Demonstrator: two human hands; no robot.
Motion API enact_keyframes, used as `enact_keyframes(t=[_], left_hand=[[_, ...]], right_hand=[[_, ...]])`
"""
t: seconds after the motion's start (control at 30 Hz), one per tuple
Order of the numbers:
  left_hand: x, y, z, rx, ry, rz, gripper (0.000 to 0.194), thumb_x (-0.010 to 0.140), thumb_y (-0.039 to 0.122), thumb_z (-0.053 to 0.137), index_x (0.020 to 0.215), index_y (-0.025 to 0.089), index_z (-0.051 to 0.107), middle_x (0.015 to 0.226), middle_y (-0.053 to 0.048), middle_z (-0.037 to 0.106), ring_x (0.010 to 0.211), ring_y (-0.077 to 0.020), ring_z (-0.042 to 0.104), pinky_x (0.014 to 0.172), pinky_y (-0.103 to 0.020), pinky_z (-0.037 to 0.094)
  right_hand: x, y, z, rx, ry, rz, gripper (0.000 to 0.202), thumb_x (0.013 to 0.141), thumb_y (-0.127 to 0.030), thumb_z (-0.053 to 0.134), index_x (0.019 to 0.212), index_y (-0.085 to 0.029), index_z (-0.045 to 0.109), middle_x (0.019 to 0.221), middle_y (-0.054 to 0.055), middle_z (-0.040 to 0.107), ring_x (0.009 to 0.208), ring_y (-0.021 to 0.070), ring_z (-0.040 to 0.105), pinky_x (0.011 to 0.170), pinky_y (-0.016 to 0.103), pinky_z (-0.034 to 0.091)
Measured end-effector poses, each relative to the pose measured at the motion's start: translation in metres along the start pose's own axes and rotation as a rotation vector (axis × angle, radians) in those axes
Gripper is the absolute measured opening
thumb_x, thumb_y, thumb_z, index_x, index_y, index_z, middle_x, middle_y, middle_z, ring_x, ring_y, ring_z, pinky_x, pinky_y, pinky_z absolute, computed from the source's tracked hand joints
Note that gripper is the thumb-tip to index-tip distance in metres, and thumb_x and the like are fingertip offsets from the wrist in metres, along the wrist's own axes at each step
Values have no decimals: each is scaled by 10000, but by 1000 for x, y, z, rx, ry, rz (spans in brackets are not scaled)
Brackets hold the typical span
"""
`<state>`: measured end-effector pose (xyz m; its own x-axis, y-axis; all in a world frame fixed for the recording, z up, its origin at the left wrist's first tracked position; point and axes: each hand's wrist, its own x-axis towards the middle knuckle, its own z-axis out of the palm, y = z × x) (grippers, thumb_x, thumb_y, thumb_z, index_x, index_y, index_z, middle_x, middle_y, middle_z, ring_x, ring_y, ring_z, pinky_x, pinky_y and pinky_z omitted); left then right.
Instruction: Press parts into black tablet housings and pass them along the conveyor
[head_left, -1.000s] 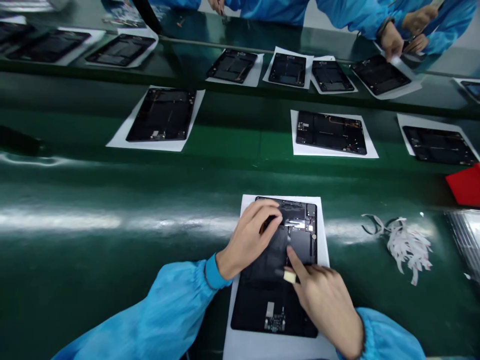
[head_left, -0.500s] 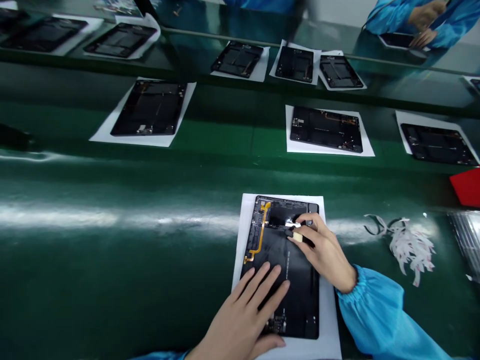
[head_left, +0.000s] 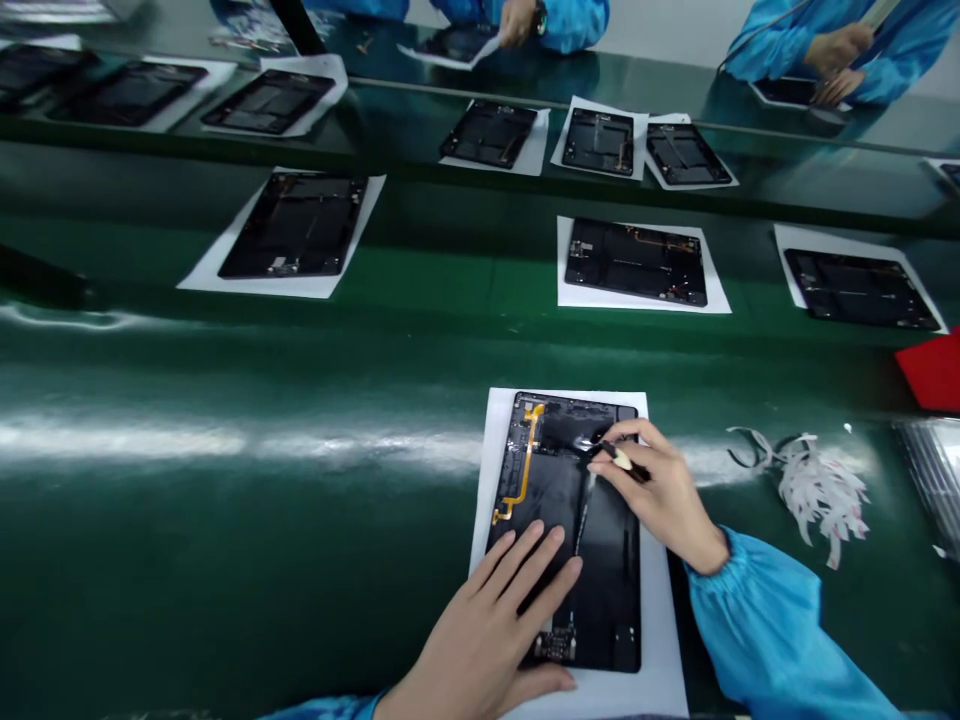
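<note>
A black tablet-like device point(head_left: 547, 490) with an orange flex cable point(head_left: 528, 462) along its upper left lies on a white sheet point(head_left: 660, 640). Across its lower left part my left hand point(head_left: 495, 620) rests flat, fingers spread, with nothing in it. My right hand point(head_left: 664, 490) is over the upper right of the device, fingers pinched on a small black and cream tool point(head_left: 619, 457). A thin pale strip point(head_left: 585, 510) runs down from below the right fingertips toward the left fingers; whether those fingertips also hold it cannot be made out.
A pile of white strips point(head_left: 821, 495) lies to the right, beside clear plastic pieces point(head_left: 930, 470) and a red object point(head_left: 934, 372). Similar devices on white sheets point(head_left: 337, 285) line the ledge and the shelf beyond. Hands of other people point(head_left: 832, 60) work at the far side.
My right hand has moved slightly right, and the tool has tilted. A pale strip now shows below its fingertips. A person's hand with a device has appeared at the top.
</note>
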<state>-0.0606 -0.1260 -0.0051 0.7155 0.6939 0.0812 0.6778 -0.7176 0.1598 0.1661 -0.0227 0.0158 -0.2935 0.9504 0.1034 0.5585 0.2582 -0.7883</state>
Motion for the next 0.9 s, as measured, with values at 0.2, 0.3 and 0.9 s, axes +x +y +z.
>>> enact_keyframes(t=[0.2,0.3,0.9], left_hand=[[0,1,0,-13,9,-13,810,805,644,587,1466,228,374,1478,-80,447,1346,-307,378,1112,-422,267],[0,1,-1,-16,20,-8,774,821,617,583,1459,223,390,1465,-80,464,1336,-306,394,1117,-419,252],[6,-5,-8,-60,34,-18,748,834,677,505,1434,234,439,1407,-95,507,1285,-309,406,1071,-400,250]], right_hand=[[-1,15,23,-123,19,-59,137,922,-168,537,988,-213,648,1132,73,608,982,196,638,828,313,535],[-2,13,23,-130,14,-55,150,912,-141,537,988,-207,648,1138,72,615,972,192,647,844,321,544],[-1,11,23,-209,-1,-82,141,955,-195,507,1046,-199,615,1131,66,615,946,180,656,785,306,576]])
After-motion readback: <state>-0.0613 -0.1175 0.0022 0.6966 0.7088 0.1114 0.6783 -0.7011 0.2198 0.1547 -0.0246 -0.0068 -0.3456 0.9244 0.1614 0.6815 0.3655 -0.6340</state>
